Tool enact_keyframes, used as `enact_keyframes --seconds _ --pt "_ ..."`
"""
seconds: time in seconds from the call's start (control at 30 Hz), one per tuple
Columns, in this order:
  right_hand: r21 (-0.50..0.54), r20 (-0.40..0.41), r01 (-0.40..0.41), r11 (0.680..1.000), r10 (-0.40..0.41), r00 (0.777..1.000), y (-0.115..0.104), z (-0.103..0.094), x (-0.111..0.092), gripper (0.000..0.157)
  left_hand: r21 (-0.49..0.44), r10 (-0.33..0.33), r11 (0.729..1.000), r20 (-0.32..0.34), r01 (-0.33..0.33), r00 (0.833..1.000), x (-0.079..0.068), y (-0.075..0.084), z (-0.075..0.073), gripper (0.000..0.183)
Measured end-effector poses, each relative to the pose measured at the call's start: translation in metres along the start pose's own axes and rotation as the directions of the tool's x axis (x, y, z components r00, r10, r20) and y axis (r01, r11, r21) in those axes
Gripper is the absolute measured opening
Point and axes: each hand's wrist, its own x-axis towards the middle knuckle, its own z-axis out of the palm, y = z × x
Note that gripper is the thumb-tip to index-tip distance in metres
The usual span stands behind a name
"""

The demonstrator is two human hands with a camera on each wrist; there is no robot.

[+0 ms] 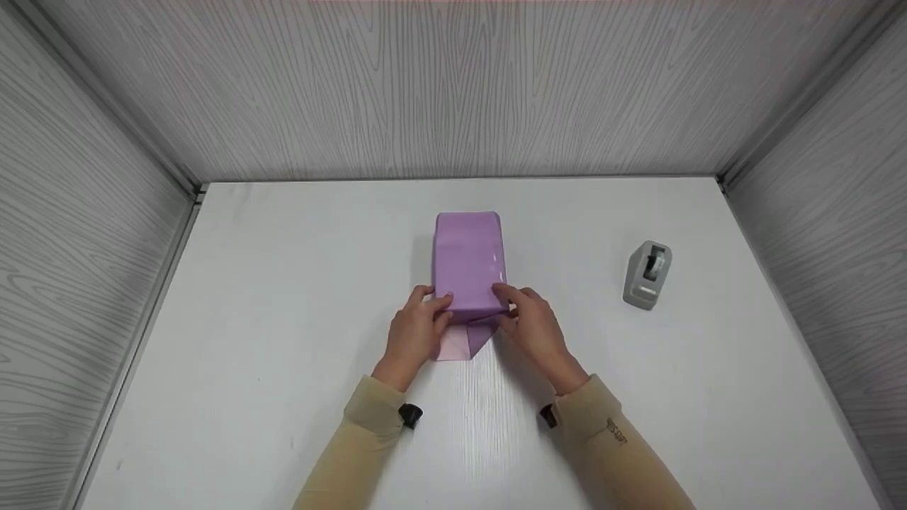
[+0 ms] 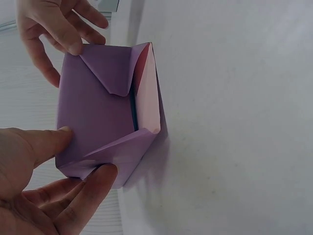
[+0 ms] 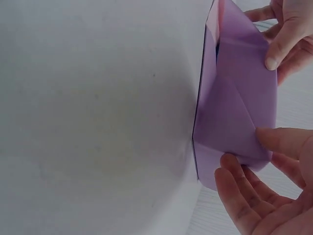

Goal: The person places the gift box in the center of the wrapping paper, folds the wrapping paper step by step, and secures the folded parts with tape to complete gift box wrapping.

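Bare left hand (image 1: pixel 414 333): left of and below frame centre; fingers bend, thumb opposes them. Bare right hand (image 1: pixel 537 333): right of and below centre; fingers bend, thumb opposes them. Tan-cloth-sleeved left forearm (image 1: pixel 351 453): slants inward from bottom edge, left of centre. Tan-cloth-sleeved right forearm (image 1: pixel 622 460): slants inward, lower right.

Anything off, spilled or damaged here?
Nothing spilled or damaged that I can see. Only oddity: the purple package gapes at its near end, its pale pink flap sticking out.
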Motion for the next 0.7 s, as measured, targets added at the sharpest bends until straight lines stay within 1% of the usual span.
enact_keyframes --seconds 0.17,0.3,0.53,0.6,0.7 --pt "-0.059 -0.017 -0.028 0.998 0.027 0.999 -0.003 0.003 0.002 0.046 -0.003 -0.001 1.0 -0.01 0.001 1.0 0.0 -0.001 0.001 0.031" --pt "-0.069 -0.021 -0.042 0.997 0.041 0.999 -0.002 0.005 0.002 0.044 -0.021 0.003 1.0 0.001 -0.002 1.0 -0.001 -0.001 0.0 0.034" --pt "-0.064 -0.019 -0.058 0.996 0.057 0.998 -0.001 0.006 0.003 0.044 -0.037 0.043 0.999 0.063 -0.041 0.997 -0.01 -0.003 -0.005 0.048" --pt "-0.062 -0.018 -0.066 0.996 0.065 0.998 -0.002 0.005 0.003 0.045 -0.066 0.039 0.997 0.067 -0.035 0.997 -0.012 -0.002 -0.006 0.051" --pt "-0.053 -0.015 -0.069 0.996 0.068 0.998 -0.002 0.004 0.003 0.045 -0.13 -0.011 0.991 0.064 0.019 0.998 -0.016 -0.001 -0.008 0.052"
